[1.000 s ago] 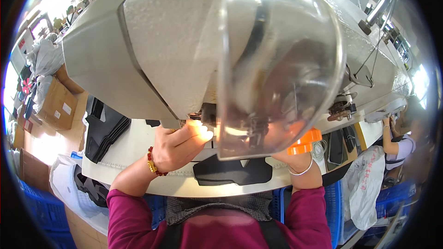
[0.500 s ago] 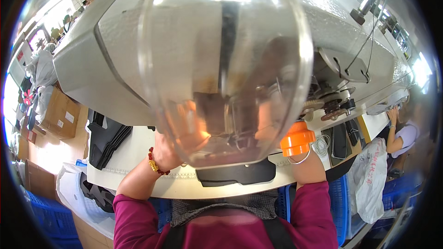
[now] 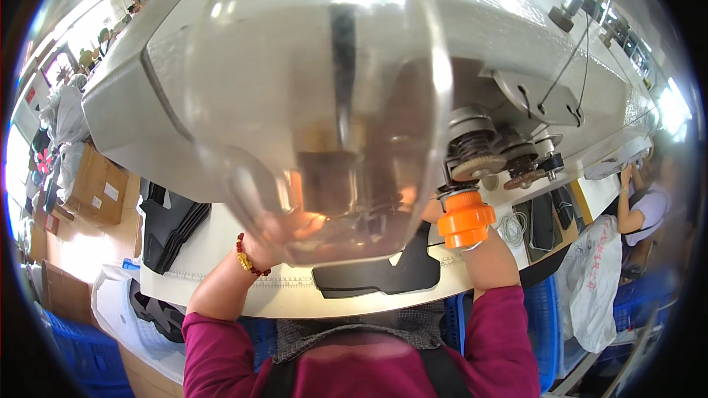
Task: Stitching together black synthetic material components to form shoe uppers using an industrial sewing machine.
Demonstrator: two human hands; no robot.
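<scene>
My left hand (image 3: 279,236), with a red and yellow bead bracelet at the wrist, is over the white table under a grey sewing machine (image 3: 162,88). Its fingers look stretched out through a clear plastic shield (image 3: 324,103), which blurs them. My right hand (image 3: 433,211) is mostly hidden behind that shield and an orange knob (image 3: 466,220); whether it holds anything I cannot make out. Between my forearms, a flat black cut piece (image 3: 380,274) lies near the table's front edge. What lies under my fingertips is unclear.
A stack of black pieces (image 3: 171,225) lies at the table's left. Metal tension discs (image 3: 476,147) and threads hang off the machine. Coiled cord (image 3: 510,228) and a phone-like dark slab (image 3: 544,221) are at right. Blue baskets (image 3: 544,332), a white sack (image 3: 592,287) and cartons (image 3: 96,184) surround the table; another person sits at far right.
The shield, machine and orange knob appear shifted slightly left in view, uncovering more of the tension discs. My hands stay in nearly the same place, and the black piece has not visibly moved.
</scene>
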